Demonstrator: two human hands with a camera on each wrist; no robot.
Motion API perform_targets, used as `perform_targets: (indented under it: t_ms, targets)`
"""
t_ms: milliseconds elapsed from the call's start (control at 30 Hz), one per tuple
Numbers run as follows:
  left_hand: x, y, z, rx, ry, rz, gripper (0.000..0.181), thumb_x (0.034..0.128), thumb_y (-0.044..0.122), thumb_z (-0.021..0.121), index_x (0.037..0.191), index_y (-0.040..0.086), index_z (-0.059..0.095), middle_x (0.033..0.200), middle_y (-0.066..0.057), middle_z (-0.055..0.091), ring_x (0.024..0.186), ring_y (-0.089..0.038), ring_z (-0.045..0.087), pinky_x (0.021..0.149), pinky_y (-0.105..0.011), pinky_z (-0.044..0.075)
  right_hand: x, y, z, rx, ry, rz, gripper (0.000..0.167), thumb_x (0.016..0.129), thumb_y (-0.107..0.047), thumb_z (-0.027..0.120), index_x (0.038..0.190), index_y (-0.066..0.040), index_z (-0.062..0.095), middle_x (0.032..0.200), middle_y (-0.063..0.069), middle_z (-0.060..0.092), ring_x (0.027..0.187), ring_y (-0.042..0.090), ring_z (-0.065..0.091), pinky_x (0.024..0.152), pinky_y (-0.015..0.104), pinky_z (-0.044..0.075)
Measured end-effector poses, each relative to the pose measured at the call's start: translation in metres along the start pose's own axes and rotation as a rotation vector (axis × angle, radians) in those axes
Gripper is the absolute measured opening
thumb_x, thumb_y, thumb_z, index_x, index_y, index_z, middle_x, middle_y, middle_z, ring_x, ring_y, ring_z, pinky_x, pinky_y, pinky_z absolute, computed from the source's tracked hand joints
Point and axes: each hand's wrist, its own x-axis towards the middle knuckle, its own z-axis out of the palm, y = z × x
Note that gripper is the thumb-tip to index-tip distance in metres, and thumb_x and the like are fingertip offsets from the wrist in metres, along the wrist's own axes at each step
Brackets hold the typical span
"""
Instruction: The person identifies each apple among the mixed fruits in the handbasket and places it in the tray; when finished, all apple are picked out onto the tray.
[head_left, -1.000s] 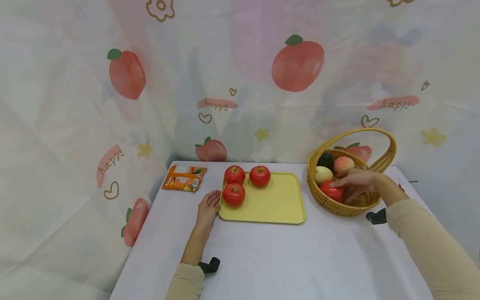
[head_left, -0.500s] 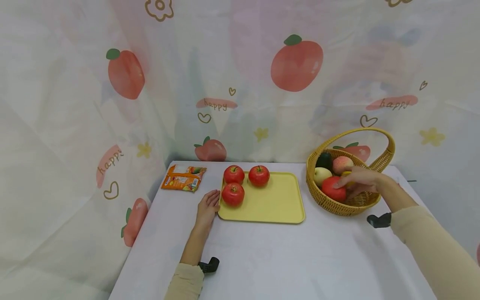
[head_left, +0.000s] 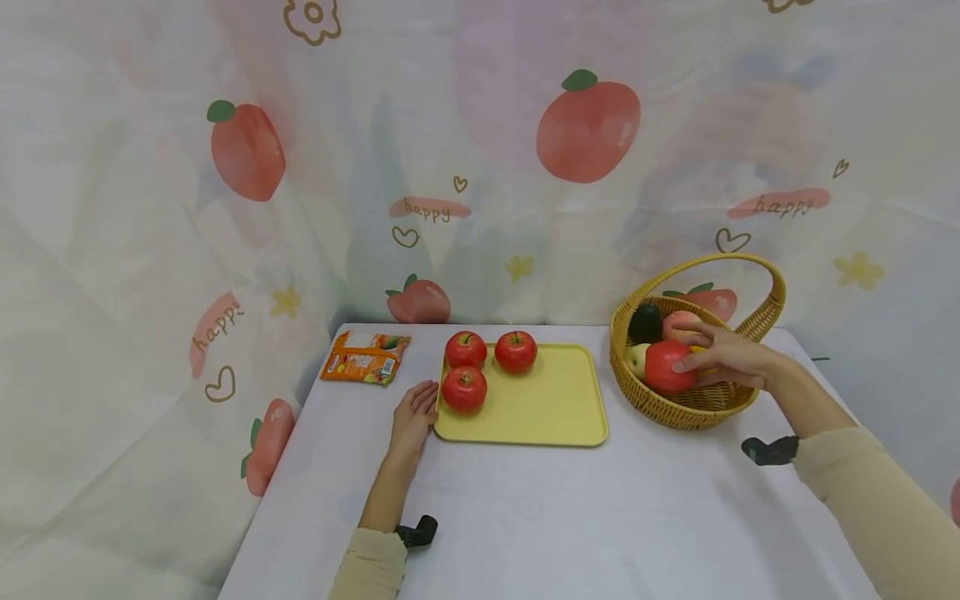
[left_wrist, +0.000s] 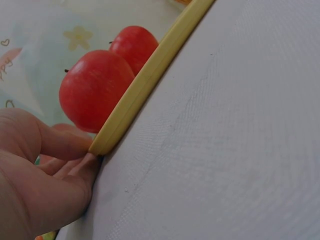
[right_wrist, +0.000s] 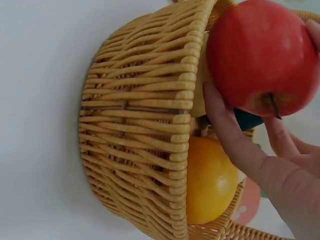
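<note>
My right hand [head_left: 729, 357] grips a red apple [head_left: 668, 368] at the basket's opening. In the right wrist view the apple [right_wrist: 260, 52] is raised above the woven rim, stem toward the fingers. The wicker basket [head_left: 678, 414] also holds a dark green avocado-like fruit [head_left: 644, 322], a peach [head_left: 678, 324], a pale yellow fruit [head_left: 636, 360] and an orange-yellow round fruit [right_wrist: 211, 180]. My left hand [head_left: 409, 423] pinches the left edge of a yellow tray [head_left: 543, 408], seen at its corner in the left wrist view. Three red apples [head_left: 465, 390] sit on the tray's left part.
An orange snack packet [head_left: 363, 358] lies at the table's back left, beyond my left hand. The basket's tall arched handle [head_left: 705, 260] rises over its opening. A fruit-printed cloth [head_left: 480, 133] hangs behind the white table [head_left: 525, 517].
My right hand has lifted the red apple up from among the basket's fruit, now partly covering the pale yellow one. The left hand stays at the tray's edge.
</note>
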Motion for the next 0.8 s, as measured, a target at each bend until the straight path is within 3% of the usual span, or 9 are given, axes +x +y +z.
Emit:
perform_targets:
  t_ms: [233,367,500,800]
  targets:
    - [0.0,-0.004,-0.002,-0.016,-0.006,0.028,0.066,0.0893,-0.026,0.047,0.152,-0.004,0.044,0.155,-0.024,0.049,0.146,-0.035,0.046,0.121,-0.043,0.039,-0.005,-0.004,0.008,0.081,0.099,-0.055,0.085,0.096,-0.007,0.071,0.162,-0.017,0.018,0.151,-0.002,0.042,0.12,0.015,0.058,0.1,0.055,0.057]
    - [-0.001,-0.004,-0.002,-0.039,-0.003,0.042,0.068,0.0873,-0.028,0.045,0.151,-0.005,0.044,0.154,-0.026,0.049,0.146,-0.037,0.046,0.121,-0.044,0.039,-0.008,-0.008,0.013,0.092,0.142,-0.08,0.084,0.095,-0.008,0.072,0.161,-0.02,0.022,0.141,-0.014,0.046,0.117,0.01,0.057,0.097,0.048,0.061]
    - [0.0,-0.004,-0.001,-0.04,-0.003,0.046,0.067,0.0876,-0.028,0.045,0.151,-0.005,0.045,0.154,-0.026,0.049,0.145,-0.037,0.046,0.12,-0.044,0.04,-0.011,-0.012,0.019,0.064,0.175,-0.095,0.086,0.095,-0.01,0.073,0.162,-0.021,0.02,0.14,-0.012,0.045,0.119,0.013,0.053,0.093,0.043,0.062]
    - [0.001,-0.002,0.0,-0.027,0.006,0.034,0.068,0.0875,-0.027,0.046,0.151,-0.003,0.046,0.153,-0.024,0.051,0.145,-0.035,0.047,0.12,-0.043,0.04,-0.017,-0.019,0.032,-0.049,0.258,-0.152,0.096,0.093,-0.013,0.078,0.167,-0.024,0.017,0.15,0.008,0.035,0.125,0.023,0.048,0.09,0.032,0.062]
